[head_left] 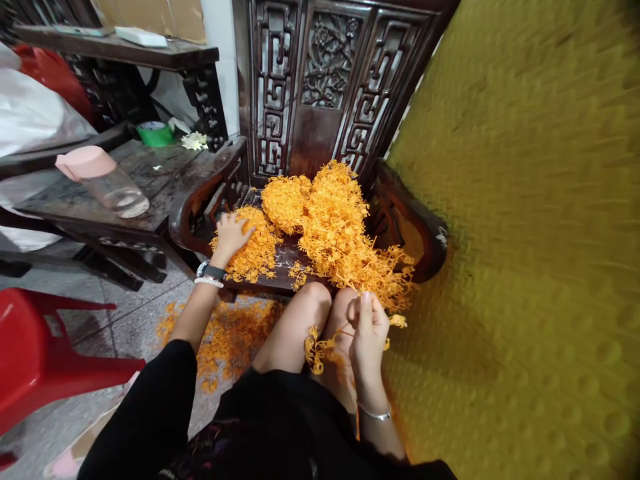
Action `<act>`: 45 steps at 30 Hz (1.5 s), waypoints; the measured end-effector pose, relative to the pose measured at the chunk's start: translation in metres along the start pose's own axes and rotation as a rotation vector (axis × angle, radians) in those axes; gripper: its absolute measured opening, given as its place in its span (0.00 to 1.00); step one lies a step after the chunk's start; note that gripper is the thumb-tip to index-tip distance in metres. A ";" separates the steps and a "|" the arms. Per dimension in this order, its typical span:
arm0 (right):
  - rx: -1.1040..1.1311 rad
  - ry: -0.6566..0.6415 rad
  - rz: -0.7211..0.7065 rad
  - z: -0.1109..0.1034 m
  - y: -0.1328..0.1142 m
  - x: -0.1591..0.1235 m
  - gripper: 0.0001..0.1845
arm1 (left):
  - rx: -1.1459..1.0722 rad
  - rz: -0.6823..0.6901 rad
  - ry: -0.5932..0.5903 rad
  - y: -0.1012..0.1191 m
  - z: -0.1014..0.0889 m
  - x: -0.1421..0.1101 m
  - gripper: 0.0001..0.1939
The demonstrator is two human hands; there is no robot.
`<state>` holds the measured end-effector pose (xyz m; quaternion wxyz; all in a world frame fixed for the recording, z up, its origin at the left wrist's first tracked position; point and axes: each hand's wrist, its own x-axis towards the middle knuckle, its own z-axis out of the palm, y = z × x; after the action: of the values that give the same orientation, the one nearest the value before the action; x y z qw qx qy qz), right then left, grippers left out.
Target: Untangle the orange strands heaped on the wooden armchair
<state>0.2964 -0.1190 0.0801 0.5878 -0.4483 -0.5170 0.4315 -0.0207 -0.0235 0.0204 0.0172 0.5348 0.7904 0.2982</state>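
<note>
My left hand (pixel 232 236) lies with spread fingers on the left-hand heap of small orange flower-like pieces (pixel 257 250), on the seat of a dark carved wooden chair (pixel 289 259). Held up over my knees, my right hand (pixel 369 327) is closed in a pinch. Thin orange stems with flower-like ends (pixel 316 350) stick out from it on both sides, and the fingers hide the rest. A larger pile of orange stemmed pieces (pixel 335 227) fills the right of the seat. Between the two, farther back, sits a rounded orange heap (pixel 286 202).
Fallen orange bits (pixel 233 340) cover the floor left of my legs. A red plastic stool (pixel 40 353) stands at left. A bottle with a pink lid (pixel 113 183) and green tape (pixel 155 133) are on a dark side table (pixel 170 167). A textured yellow surface (pixel 525 233) borders the right.
</note>
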 end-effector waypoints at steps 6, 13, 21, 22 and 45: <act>0.104 0.030 0.085 -0.004 0.010 0.002 0.21 | 0.017 0.051 0.021 -0.021 0.035 -0.013 0.33; 0.215 -0.141 0.157 0.001 0.008 0.008 0.20 | -0.308 0.081 0.343 -0.027 0.020 -0.018 0.23; 0.130 -0.098 0.183 0.011 0.020 0.004 0.14 | -0.901 0.038 -0.158 0.060 0.007 -0.123 0.23; 0.117 -0.091 0.197 0.017 0.021 0.003 0.13 | -0.984 0.064 -0.281 0.076 0.006 -0.137 0.23; -0.012 -0.503 0.096 0.031 0.020 0.015 0.37 | -1.707 -0.460 -0.549 0.130 -0.044 -0.154 0.18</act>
<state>0.2656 -0.0977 0.0661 0.4169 -0.3546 -0.6276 0.5537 0.1379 -0.1430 0.0754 0.6509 0.2230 0.3578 0.6313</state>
